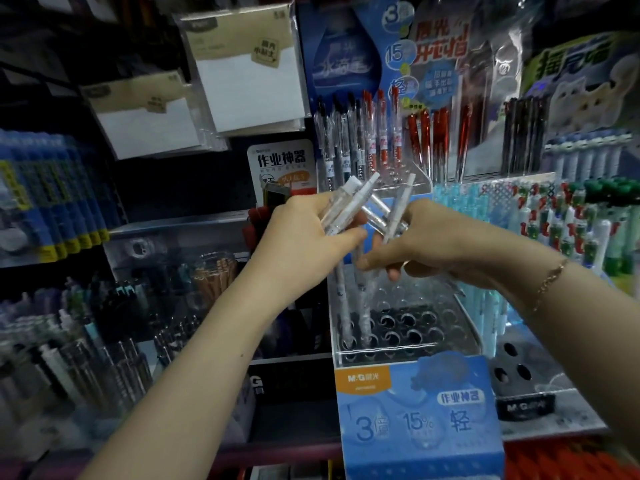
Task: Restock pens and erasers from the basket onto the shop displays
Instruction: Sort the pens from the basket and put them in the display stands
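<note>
Holding a bundle of white pens, my left hand has its fingers curled round them; my right hand pinches one white pen. Two pens stand in the clear holed display rack below, both hands blocking its upper rows. Blue card front reads "M&G", "3", "15%". Notepad packs hang upper left.

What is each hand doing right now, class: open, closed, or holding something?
Left hand: closed round a bunch of white pens.
Right hand: closed, pinching one white pen.
</note>
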`<state>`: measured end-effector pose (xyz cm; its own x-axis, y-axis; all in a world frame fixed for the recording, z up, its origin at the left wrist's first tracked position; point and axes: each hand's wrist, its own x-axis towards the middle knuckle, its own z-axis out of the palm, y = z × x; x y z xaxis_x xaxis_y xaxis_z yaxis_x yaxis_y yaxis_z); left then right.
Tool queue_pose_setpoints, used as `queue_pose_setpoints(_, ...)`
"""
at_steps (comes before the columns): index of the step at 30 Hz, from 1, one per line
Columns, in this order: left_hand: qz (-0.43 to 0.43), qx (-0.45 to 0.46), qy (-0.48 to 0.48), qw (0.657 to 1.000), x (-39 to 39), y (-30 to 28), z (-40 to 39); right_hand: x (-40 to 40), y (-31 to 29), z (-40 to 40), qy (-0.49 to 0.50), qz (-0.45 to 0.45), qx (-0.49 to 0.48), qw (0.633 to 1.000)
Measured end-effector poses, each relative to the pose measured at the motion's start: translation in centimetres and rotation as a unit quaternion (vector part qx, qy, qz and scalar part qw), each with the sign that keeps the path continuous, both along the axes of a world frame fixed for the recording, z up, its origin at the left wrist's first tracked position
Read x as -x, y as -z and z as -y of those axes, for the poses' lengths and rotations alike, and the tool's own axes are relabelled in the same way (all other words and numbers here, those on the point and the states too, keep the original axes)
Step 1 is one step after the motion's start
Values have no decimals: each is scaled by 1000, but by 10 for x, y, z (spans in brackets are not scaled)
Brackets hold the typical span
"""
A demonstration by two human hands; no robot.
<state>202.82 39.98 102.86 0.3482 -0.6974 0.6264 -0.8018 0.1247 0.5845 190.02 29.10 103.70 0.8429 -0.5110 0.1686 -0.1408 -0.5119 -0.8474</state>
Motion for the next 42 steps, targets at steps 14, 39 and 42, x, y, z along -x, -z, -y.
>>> queue_pose_setpoints(14,-1,117,113,987,31,-8,-37,2,-8,-42,-18,30,109,993)
queue_pose_setpoints(39,-155,118,47,980,1,17,-43,26,24,-21,70,174,-19,982)
queue_pose_setpoints(42,-156,110,62,980,0,18,-44,25,27,-19,80,146,4,986)
